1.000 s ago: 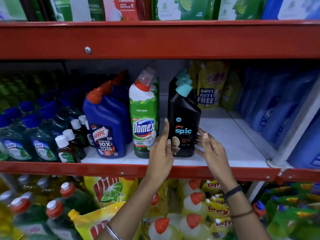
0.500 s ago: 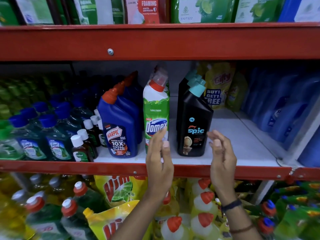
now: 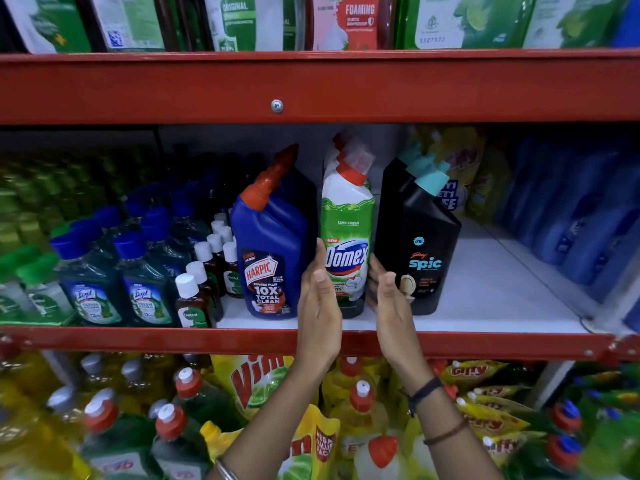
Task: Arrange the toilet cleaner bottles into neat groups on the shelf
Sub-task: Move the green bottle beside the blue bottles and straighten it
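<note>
Three rows of toilet cleaner bottles stand front to back on the white shelf (image 3: 485, 306). They are blue Harpic bottles (image 3: 273, 237) with red caps, white-and-green Domex bottles (image 3: 348, 216), and black Spic bottles (image 3: 419, 233) with teal caps. My left hand (image 3: 318, 303) presses against the left side of the front Domex bottle, its thumb over the label's edge. On the bottle's right side lies my right hand (image 3: 389, 303), fingers in the gap next to the Spic bottle. The Domex bottle stands upright between both palms.
Lizol bottles (image 3: 91, 289) and small Dettol bottles (image 3: 192, 299) fill the shelf's left. Blue bottles (image 3: 571, 220) line the right, with yellow pouches (image 3: 460, 161) behind. A red beam (image 3: 311, 88) runs close above the caps. Bare shelf lies right of Spic. Vim pouches (image 3: 256, 379) sit below.
Both hands left the black Spic bottle, drew back, then moved left and closed around the front Domex bottle. The view has shifted, so the bottles appear further right.
</note>
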Tool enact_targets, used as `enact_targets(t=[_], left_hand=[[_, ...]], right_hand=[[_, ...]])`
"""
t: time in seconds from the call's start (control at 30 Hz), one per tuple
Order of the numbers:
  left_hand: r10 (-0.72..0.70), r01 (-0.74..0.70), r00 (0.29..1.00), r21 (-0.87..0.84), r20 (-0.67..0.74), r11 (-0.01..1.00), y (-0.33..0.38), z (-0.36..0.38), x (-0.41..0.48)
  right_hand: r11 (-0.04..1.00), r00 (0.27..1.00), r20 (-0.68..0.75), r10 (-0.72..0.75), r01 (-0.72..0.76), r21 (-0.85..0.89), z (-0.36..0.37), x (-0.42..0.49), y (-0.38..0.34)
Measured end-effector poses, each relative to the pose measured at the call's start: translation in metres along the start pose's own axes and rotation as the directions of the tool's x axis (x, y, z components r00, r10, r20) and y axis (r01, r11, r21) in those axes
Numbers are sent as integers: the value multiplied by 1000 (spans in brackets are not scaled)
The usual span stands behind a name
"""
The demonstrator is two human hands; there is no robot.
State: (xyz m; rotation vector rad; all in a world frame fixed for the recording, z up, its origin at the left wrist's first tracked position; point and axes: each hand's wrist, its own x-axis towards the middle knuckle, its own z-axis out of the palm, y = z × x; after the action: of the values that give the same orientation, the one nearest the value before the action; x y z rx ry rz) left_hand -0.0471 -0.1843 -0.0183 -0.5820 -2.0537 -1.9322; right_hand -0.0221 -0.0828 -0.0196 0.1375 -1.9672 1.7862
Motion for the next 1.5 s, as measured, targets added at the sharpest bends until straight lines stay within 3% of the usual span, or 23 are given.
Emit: enact_targets(t=[0.6, 0.77, 0.83, 0.93, 1.03, 1.23, 1.5], left_hand=[[-15, 15, 999, 2, 38, 1000, 2, -7, -1], [102, -109, 984, -46, -145, 993, 12, -19, -22], [132, -155, 954, -66, -269, 986, 11, -46, -25], [103, -124, 928, -38, -358, 992, 7, -80, -12], [-10, 2, 952, -25, -306, 1000, 3, -83, -1], [-33, 38, 981, 22, -193, 999, -9, -92, 4], [-43, 47, 989, 29, -139, 998, -10, -102, 8]], right_hand=[[999, 996, -82, -34, 33, -19, 6, -6, -5], [983, 949, -257, -184, 175, -56, 22, -31, -3], [971, 942, -238, -237, 224, -82, 46, -40, -2], [983, 981, -89, -175, 169, -74, 78, -38, -4], [1000, 1000, 0, -24, 24, -1, 89, -24, -5], [995, 995, -61, 83, -79, 67, 104, -5, 3], [995, 989, -119, 86, -78, 67, 103, -3, 10]])
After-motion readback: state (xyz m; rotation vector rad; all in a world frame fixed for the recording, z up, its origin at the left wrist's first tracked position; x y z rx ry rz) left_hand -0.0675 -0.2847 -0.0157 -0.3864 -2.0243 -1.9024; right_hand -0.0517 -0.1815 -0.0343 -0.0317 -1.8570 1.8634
